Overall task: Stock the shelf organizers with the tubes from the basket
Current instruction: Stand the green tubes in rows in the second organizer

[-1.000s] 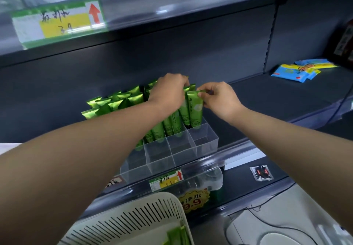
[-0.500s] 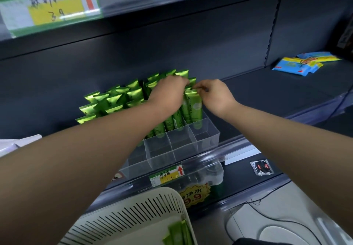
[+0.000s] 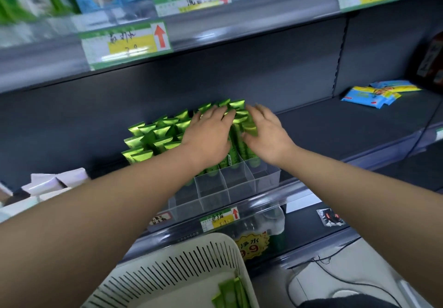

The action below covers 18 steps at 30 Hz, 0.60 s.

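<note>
Both hands are held open over the stocked tubes. The left hand (image 3: 208, 137) is laid palm down, with its fingers straight and slightly spread, on the crimped upper ends of the tubes (image 3: 153, 137). The right hand (image 3: 268, 137) is placed just beside it, fingers likewise extended, touching the tubes at the right edge of the block. No tube is seen gripped by either hand.

One clear organizer (image 3: 239, 187) is seen on the dark shelf (image 3: 335, 135), divided into compartments. The tubes are stood upright in its rear rows, cap end down. Well over a dozen crimped ends are visible, but an exact count cannot be made, as several are covered by the hands. One slotted cream basket (image 3: 182, 267) is seen below the shelf edge, with a few loose tubes (image 3: 230, 294) lying inside.

The tubes are finished in glossy metallic green, with flat, wide crimped tops and small print along the body.
</note>
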Tool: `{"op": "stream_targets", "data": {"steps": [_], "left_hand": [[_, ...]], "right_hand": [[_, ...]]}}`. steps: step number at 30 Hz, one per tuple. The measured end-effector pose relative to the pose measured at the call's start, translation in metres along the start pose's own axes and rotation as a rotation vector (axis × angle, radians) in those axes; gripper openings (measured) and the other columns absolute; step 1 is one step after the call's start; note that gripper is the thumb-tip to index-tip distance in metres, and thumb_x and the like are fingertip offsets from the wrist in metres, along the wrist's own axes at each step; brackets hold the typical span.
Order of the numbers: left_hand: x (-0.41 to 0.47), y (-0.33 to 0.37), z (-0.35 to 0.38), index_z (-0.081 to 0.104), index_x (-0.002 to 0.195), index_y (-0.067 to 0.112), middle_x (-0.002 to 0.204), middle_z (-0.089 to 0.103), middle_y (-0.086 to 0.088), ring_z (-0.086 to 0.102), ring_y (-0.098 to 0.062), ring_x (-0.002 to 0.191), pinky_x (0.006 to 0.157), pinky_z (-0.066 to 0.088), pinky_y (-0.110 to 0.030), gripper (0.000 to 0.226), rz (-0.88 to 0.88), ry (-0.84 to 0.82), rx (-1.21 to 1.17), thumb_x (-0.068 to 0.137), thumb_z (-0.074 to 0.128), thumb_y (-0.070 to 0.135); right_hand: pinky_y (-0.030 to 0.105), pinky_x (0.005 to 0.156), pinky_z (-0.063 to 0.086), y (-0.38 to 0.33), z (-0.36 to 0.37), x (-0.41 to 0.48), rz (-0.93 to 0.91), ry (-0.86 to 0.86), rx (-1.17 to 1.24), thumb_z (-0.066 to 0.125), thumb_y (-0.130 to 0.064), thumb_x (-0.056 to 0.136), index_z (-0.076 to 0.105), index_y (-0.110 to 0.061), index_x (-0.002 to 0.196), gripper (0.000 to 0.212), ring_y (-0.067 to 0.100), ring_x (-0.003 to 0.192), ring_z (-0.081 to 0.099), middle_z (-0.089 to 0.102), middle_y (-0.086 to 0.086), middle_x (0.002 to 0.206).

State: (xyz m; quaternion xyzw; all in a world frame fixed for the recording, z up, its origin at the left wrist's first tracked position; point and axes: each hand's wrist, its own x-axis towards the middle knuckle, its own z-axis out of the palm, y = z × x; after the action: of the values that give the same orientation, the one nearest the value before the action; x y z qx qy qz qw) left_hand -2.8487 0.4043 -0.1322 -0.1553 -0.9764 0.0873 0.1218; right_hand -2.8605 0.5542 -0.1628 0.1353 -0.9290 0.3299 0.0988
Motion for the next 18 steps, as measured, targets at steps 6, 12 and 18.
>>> {"op": "stream_targets", "data": {"steps": [6, 12, 18], "left_hand": [[-0.038, -0.002, -0.014, 0.007, 0.151, 0.020, 0.159, 0.006, -0.005, 0.003, -0.025, 0.147, 0.119, 0.007, -0.049, 0.074, -0.027, -0.019, 0.090, 0.091, 0.047, 0.039], [-0.080, -0.008, -0.024, 0.004, 0.151, 0.022, 0.159, 0.002, -0.003, -0.002, -0.025, 0.147, 0.118, 0.003, -0.051, 0.076, -0.061, 0.003, 0.055, 0.091, 0.045, 0.044], [-0.124, -0.017, -0.027, 0.003, 0.151, 0.021, 0.159, -0.001, -0.004, -0.005, -0.025, 0.147, 0.119, 0.000, -0.049, 0.078, -0.092, 0.023, 0.046, 0.090, 0.044, 0.047]], "right_hand": [[0.046, 0.119, 0.004, -0.027, 0.001, -0.029, 0.062, -0.075, -0.164, 0.048, -0.046, 0.090, 0.008, -0.029, 0.150, 0.073, 0.021, 0.146, -0.008, -0.007, 0.000, 0.159], [0.048, 0.119, 0.001, -0.059, 0.007, -0.060, 0.012, -0.130, -0.228, 0.044, -0.050, 0.091, 0.002, -0.030, 0.150, 0.074, 0.023, 0.146, -0.012, -0.012, 0.000, 0.158], [0.045, 0.119, 0.000, -0.085, 0.018, -0.088, -0.052, -0.160, -0.265, 0.044, -0.049, 0.092, -0.003, -0.031, 0.150, 0.076, 0.021, 0.145, -0.014, -0.016, -0.003, 0.158]]}}
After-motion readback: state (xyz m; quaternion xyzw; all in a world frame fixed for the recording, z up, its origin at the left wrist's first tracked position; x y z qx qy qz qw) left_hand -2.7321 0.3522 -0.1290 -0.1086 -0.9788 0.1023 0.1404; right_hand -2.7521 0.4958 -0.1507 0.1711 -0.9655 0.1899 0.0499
